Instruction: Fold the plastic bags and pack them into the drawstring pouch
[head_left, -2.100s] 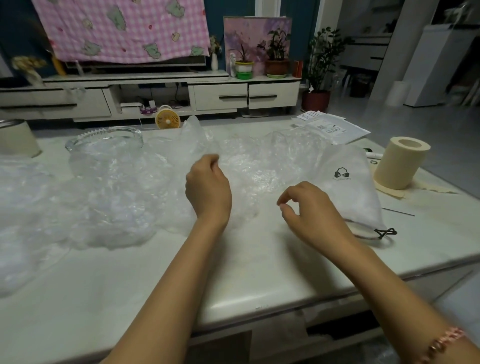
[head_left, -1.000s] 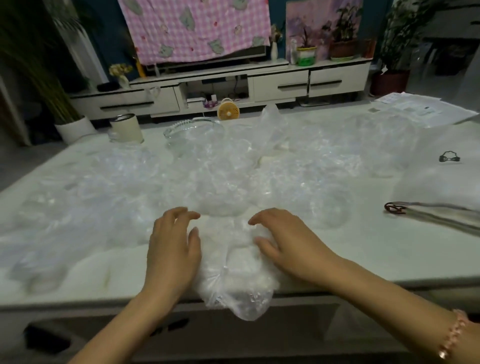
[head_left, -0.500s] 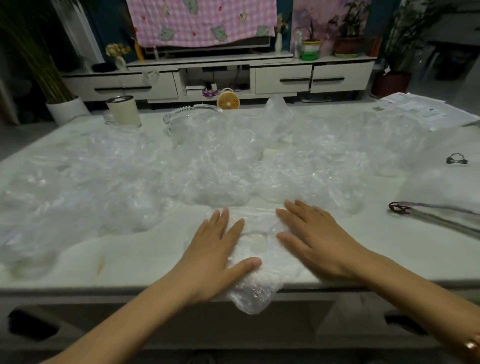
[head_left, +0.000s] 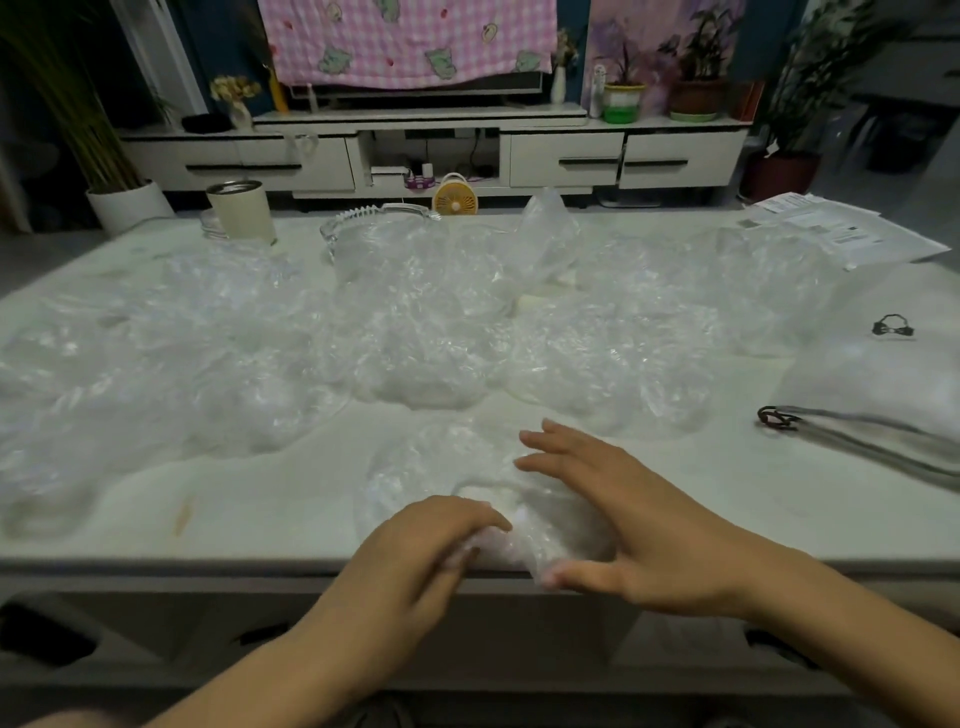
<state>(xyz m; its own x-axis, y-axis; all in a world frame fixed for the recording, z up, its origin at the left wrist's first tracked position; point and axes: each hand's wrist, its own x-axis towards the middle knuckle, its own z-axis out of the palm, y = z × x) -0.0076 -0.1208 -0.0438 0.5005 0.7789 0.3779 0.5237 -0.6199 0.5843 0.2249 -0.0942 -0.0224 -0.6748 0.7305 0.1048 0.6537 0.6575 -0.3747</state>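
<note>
One clear plastic bag (head_left: 441, 467) lies flat at the table's near edge in front of me. My left hand (head_left: 415, 551) curls its fingers over the bag's near edge and pinches it. My right hand (head_left: 618, 509) lies on the bag's right side with fingers straight, thumb at the table's edge. Several more crumpled clear bags (head_left: 395, 332) cover the middle of the table. The white drawstring pouch (head_left: 893, 374) lies at the far right with its dark cord (head_left: 779, 418) toward me.
A glass dish (head_left: 379, 223) and a cream cup (head_left: 241, 210) stand at the back of the white table (head_left: 234, 509). Papers (head_left: 831, 231) lie at the back right. A TV cabinet (head_left: 431, 150) and potted plants are behind.
My left hand has drawn back from flat on the bag to its near edge and curled its fingers on it. The bag's overhanging end is now up at the edge. My right hand stays flat.
</note>
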